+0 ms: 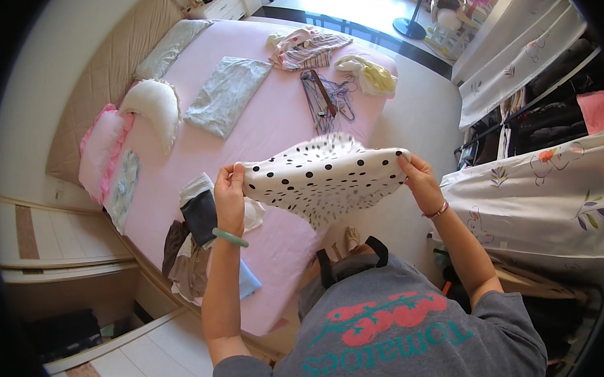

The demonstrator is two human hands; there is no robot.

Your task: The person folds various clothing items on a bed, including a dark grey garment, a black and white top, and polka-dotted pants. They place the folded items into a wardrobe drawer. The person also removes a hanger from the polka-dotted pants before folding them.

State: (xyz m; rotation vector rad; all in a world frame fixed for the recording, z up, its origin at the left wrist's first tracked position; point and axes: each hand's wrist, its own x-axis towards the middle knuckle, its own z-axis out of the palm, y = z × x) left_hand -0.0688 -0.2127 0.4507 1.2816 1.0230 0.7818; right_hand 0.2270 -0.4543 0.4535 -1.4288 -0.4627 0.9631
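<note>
A white cloth with black polka dots [315,175] is stretched between my hands, above the near right side of the bed. It looks like a garment, but I cannot tell which kind. My left hand [229,187] pinches its left end, thumb and fingers closed. At the other end, the fingers of my right hand [421,181] grip the right corner. The cloth's middle sags and its lower and far folds are blurred. Below my left wrist lies a pile of clothes [197,255] in dark, brown and white.
On the pink-sheeted bed [277,237] lie a folded pale blanket or pillow [229,95], several hangers [326,102], a striped garment [308,49], and yellow clothing [368,74]. Pillows [105,151] line the headboard. Curtained wardrobe shelves [534,183] stand at right, cabinets [65,231] at left.
</note>
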